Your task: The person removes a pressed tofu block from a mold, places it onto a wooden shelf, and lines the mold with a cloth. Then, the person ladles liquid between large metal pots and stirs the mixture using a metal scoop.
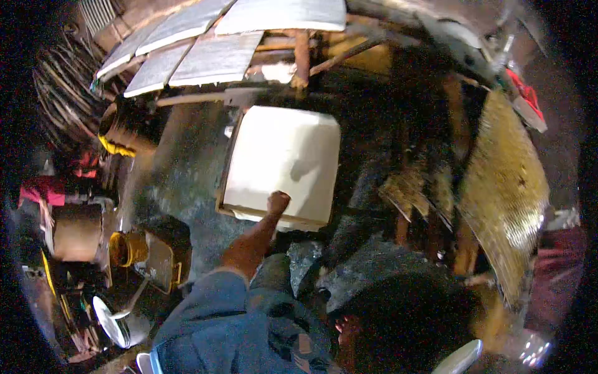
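Observation:
A squarish white slab (pixel 283 159) with a brown rim along its left and near sides lies in the middle of the head view. Over its near edge is my left hand (pixel 278 201), fingers curled closed. A dark shadow falls on the white surface beyond it. Whatever the fist may hold is hidden, and I cannot tell whether it touches the slab. Low in the view, in deep shade beside my blue shirt, a small part of what looks like my right hand (pixel 346 329) shows. Its fingers are too dark to read.
White sheets (pixel 215 59) lie on a wooden frame at the back. At right hangs a yellowish ribbed sheet (pixel 507 181), near a person's maroon clothing (pixel 557 268). Left are a yellow bucket (pixel 126 249), a white-rimmed container (pixel 111 321) and a person's red sleeve (pixel 40 190).

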A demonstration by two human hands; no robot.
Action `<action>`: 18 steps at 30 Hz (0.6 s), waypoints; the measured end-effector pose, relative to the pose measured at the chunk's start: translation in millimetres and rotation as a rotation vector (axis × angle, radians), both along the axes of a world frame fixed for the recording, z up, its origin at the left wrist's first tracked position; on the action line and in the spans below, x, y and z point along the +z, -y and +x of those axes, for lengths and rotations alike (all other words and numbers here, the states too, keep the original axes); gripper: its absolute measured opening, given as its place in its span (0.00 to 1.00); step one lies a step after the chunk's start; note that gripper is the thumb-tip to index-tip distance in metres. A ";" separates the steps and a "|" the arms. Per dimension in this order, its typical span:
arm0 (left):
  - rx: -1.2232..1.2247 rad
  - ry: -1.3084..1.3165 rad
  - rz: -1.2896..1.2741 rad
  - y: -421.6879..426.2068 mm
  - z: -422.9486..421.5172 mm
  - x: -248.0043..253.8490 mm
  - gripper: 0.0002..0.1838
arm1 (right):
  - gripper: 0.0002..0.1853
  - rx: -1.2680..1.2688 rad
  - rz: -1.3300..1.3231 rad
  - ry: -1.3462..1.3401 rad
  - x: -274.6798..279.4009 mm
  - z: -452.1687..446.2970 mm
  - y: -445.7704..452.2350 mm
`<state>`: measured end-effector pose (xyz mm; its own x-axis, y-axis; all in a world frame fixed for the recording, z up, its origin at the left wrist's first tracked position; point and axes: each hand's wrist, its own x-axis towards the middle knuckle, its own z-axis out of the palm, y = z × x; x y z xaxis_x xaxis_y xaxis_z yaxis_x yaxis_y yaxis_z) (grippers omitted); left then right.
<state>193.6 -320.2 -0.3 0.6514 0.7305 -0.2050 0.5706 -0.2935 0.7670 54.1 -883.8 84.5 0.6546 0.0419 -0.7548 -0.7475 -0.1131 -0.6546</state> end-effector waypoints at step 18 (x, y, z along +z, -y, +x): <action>0.654 0.313 -1.162 37.8 -202.5 -40.0 0.15 | 0.26 0.533 0.132 -0.207 -156.7 153.0 -445.9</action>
